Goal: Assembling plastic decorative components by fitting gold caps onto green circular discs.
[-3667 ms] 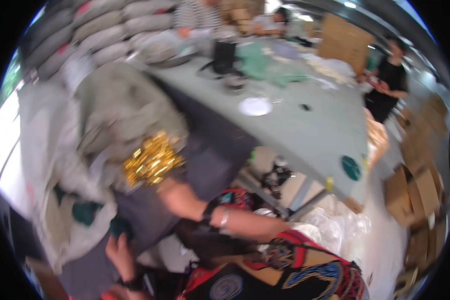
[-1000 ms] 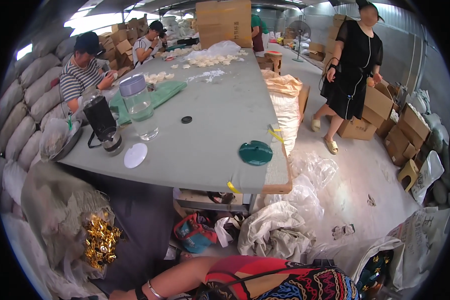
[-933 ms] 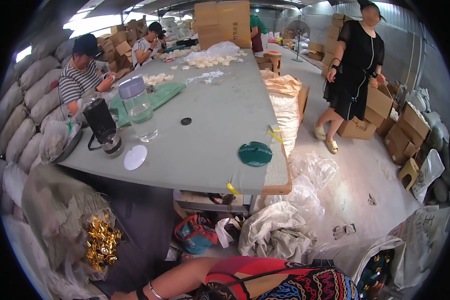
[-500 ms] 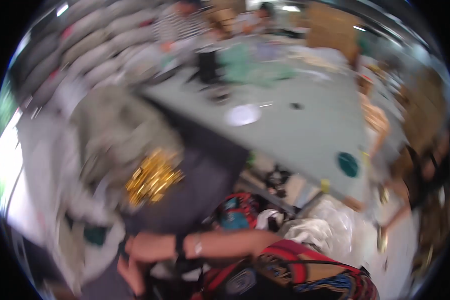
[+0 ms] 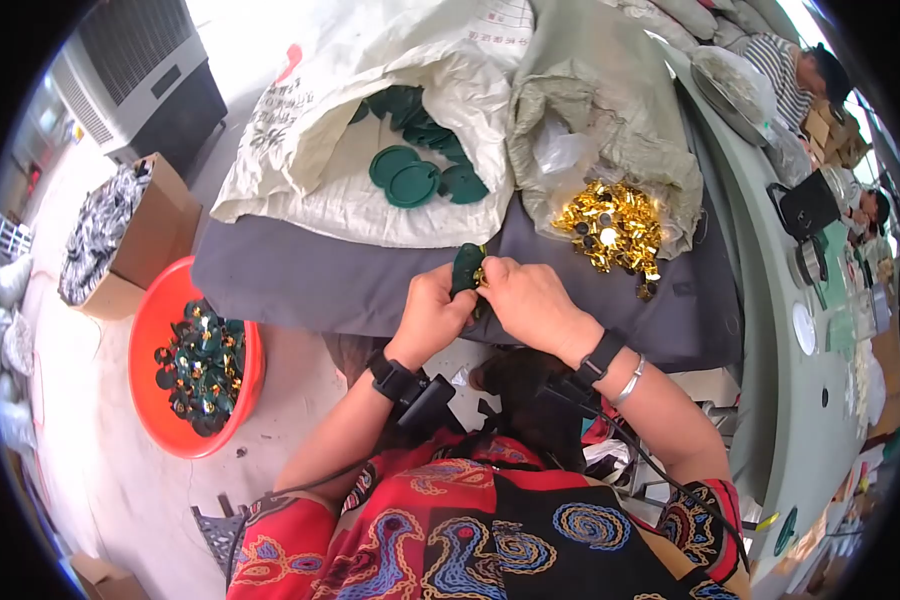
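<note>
Just past the dark cloth's near edge, my left hand (image 5: 433, 312) is closed on a dark green disc (image 5: 466, 266), which stands tilted up from the fingers. My right hand (image 5: 530, 308) meets it there, its thumb and fingers pinched at the disc's right edge. A bit of gold shows between the hands; the fingers hide most of it. Beyond my left hand, a white woven sack (image 5: 340, 215) lies with its mouth open, and more green discs (image 5: 407, 178) sit in it. To the right, shiny gold pieces (image 5: 610, 228) spill from a grey-green sack (image 5: 610, 110).
An orange-red tub (image 5: 253, 385) of green and gold pieces stands on the floor at left. Behind it are a cardboard box (image 5: 160, 240) of silvery strips and an air cooler (image 5: 140, 75). A pale green table (image 5: 770, 300) runs along the right, with people at its far end.
The view has swung from the table toward the sacks, and the blur is gone. Both my hands now meet at a green disc; before, only one forearm and hand showed clearly, low down.
</note>
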Demonstrator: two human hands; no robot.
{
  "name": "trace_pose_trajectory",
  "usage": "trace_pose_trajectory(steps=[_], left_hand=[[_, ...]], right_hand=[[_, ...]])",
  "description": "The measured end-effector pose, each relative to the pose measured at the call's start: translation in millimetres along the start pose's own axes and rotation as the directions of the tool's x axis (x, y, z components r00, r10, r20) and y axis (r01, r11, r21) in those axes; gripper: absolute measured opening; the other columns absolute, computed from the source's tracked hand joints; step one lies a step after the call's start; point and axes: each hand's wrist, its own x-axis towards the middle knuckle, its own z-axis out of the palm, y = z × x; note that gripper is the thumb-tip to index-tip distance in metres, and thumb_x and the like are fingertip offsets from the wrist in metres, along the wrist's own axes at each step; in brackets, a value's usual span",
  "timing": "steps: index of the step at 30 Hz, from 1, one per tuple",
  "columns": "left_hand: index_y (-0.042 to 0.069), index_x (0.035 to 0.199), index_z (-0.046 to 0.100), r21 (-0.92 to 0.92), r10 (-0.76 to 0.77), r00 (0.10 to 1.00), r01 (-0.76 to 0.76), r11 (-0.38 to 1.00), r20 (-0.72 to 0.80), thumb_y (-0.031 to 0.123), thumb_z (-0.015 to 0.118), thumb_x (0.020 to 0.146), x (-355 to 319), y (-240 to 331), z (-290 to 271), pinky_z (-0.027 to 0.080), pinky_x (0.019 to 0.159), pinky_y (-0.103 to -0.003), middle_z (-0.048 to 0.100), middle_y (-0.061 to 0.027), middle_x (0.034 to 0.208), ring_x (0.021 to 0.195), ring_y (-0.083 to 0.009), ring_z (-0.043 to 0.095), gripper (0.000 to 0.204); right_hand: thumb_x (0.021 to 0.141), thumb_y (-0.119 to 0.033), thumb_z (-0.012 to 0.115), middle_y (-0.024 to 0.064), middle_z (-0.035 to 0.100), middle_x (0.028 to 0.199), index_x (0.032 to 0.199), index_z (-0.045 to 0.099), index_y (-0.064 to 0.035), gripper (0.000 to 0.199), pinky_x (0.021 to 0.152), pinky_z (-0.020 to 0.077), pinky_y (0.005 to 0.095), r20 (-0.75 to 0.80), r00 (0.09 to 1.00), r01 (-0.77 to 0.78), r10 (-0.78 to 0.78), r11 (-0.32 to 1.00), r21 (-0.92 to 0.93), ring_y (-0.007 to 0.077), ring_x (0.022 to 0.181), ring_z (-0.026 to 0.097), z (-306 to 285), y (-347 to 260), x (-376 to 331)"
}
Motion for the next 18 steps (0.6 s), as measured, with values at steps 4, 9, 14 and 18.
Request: trace_pose_trajectory(steps=[4, 9, 14, 18], left_hand=[[-0.002, 0.092, 0.062, 0.037, 0.06, 0.998, -0.059, 0.998, -0.022, -0.002, 0.054, 0.082, -1.3, -5.2, -0.2, 0.045, 0.049, -0.026, 0.06, -0.0028, 0.066, 0.054, -0.0082, 0.056, 0.013], [-0.002, 0.097, 0.061, 0.058, 0.066, 0.998, -0.067, 0.996, 0.014, -0.001, 0.054, 0.085, -0.5, -6.5, -1.6, 0.043, 0.047, -0.022, 0.061, -0.0004, 0.071, 0.055, -0.0052, 0.055, 0.014], [-0.003, 0.092, 0.062, 0.026, 0.052, 0.999, -0.052, 0.998, -0.003, 0.0, 0.055, 0.084, -0.5, -3.6, 0.3, 0.044, 0.047, -0.023, 0.062, -0.0025, 0.068, 0.054, -0.0067, 0.056, 0.011], [-0.005, 0.084, 0.062, 0.034, 0.053, 0.998, -0.053, 0.998, -0.014, -0.001, 0.056, 0.081, -2.1, -4.7, -0.9, 0.046, 0.049, -0.028, 0.062, -0.0065, 0.063, 0.052, -0.0104, 0.058, 0.008]], right_hand=[[0.093, -0.022, 0.055, 0.0241, 0.064, 0.075, 0.088, 0.055, 0.0054, 0.028, 0.068, 0.0494, 0.0501, 0.18, 0.957, -0.279, 0.227, 0.885, 0.372, 0.0431, 0.074, 0.063, -3.5, 1.3, 15.6], [0.093, -0.024, 0.057, 0.0223, 0.064, 0.074, 0.088, 0.058, 0.0063, 0.031, 0.065, 0.05, 0.0454, 0.513, 0.767, -0.64, 0.385, 0.506, 0.578, 0.0402, 0.075, 0.064, -18.6, -1.6, 17.4], [0.092, -0.023, 0.059, 0.0187, 0.062, 0.076, 0.092, 0.054, 0.0018, 0.026, 0.063, 0.0509, 0.0434, -0.001, 0.983, -0.169, 0.183, 0.911, 0.377, 0.0376, 0.071, 0.064, -11.1, -8.3, 1.1], [0.089, -0.018, 0.06, 0.0191, 0.06, 0.082, 0.093, 0.051, 0.0005, 0.021, 0.066, 0.051, 0.0476, -0.07, 0.996, -0.043, 0.05, 0.993, 0.106, 0.039, 0.072, 0.063, -0.4, -11.2, -3.2]])
